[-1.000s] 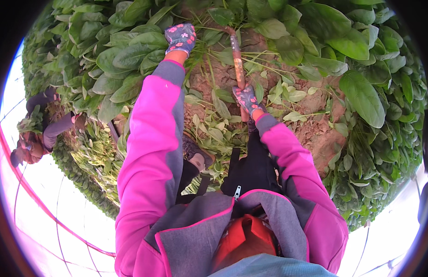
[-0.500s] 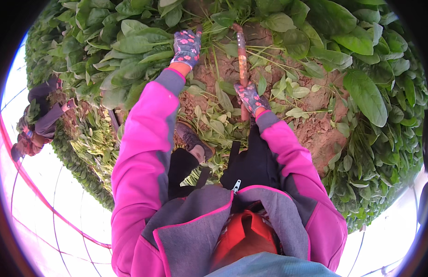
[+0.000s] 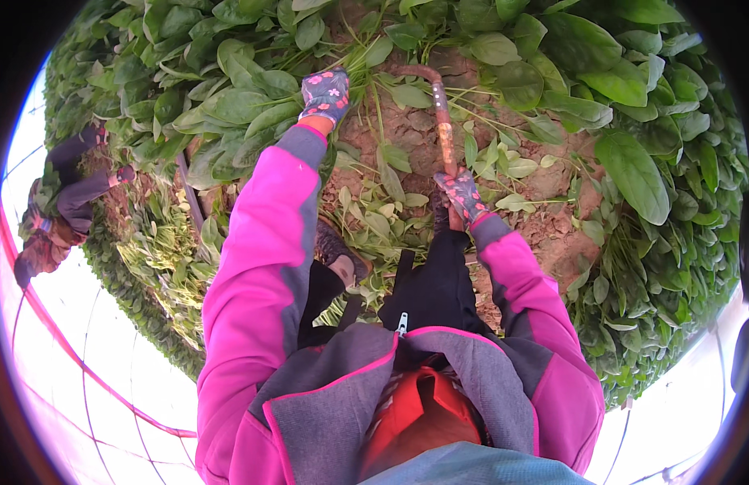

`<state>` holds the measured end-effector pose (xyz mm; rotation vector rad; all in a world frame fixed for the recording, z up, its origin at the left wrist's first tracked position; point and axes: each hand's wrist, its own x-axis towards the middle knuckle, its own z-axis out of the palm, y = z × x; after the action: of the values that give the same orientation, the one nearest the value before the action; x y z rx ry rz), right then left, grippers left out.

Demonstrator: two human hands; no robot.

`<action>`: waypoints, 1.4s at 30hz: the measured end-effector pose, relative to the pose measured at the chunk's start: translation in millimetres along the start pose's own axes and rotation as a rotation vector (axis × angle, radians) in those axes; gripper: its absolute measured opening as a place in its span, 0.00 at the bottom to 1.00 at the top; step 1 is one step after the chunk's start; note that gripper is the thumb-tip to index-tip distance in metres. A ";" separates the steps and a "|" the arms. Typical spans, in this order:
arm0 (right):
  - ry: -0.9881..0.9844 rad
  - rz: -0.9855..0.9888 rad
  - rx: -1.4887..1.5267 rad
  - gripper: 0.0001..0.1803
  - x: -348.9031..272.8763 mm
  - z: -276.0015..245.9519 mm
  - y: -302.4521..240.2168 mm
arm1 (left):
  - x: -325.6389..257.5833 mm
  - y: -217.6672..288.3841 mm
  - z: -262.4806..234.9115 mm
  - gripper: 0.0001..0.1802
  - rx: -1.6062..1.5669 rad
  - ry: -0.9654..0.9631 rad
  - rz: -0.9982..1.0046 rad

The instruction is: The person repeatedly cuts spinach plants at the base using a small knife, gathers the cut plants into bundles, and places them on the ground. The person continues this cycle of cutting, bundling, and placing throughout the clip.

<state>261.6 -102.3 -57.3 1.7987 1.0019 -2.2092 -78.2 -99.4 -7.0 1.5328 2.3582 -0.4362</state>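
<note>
Far left of centre, my left hand (image 3: 325, 94), in a dark flowered glove, is closed around the stems of a bunch of spinach (image 3: 244, 109). The broad leaves fan out to its left. My right hand (image 3: 462, 196), gloved alike, grips the near end of a sickle (image 3: 444, 121) with a worn reddish-brown handle. Its neck bends left at the far end, over bare soil just right of the left hand. The tip lies close to leaf stems, and I cannot make out its edge.
Standing spinach plants (image 3: 633, 73) grow across the far side and down the right. Cut leaves lie scattered on the brown soil (image 3: 552, 218) by my shoe (image 3: 340, 252). At far left another person (image 3: 59, 206) bends among the plants, beside the pale plastic wall (image 3: 75, 356).
My right hand has drawn the sickle nearer to me and a little to the right. My left hand stays almost in place on the spinach stems, shifted slightly.
</note>
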 end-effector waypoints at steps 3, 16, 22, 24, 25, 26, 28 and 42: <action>0.005 -0.040 0.022 0.11 3.0 7.4 -3.6 | -0.4 0.0 -0.1 0.07 -0.011 -0.005 -0.062; -0.139 -0.293 -0.310 0.11 8.8 -0.4 20.8 | -16.4 -5.5 -23.9 0.08 0.004 -0.025 -0.078; -0.217 -0.060 -0.006 0.10 6.8 -28.4 13.2 | -58.5 -10.3 -78.6 0.22 0.031 -0.095 -0.061; 0.000 -0.315 -0.471 0.14 0.9 -36.6 4.3 | -85.9 -17.9 -104.8 0.24 -0.068 -0.016 -0.026; 0.118 -0.436 -0.697 0.15 -3.5 -41.3 -5.1 | -99.3 -23.2 -117.6 0.25 -0.112 0.057 0.009; 0.257 -0.388 -1.157 0.22 -9.7 -45.8 -18.9 | -115.2 -32.9 -130.7 0.29 -0.199 0.166 0.081; 0.054 -0.434 -0.838 0.22 -39.8 -51.6 -46.3 | -140.0 -46.5 -150.1 0.30 -0.350 0.202 -0.003; -0.304 -1.396 -0.714 0.56 -316.8 78.5 -190.4 | -287.7 54.4 -231.1 0.36 -1.745 0.861 0.032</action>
<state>195.2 -95.3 314.7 0.3149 2.9510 -1.8601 65.4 -223.1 314.4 0.7267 1.7528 2.0310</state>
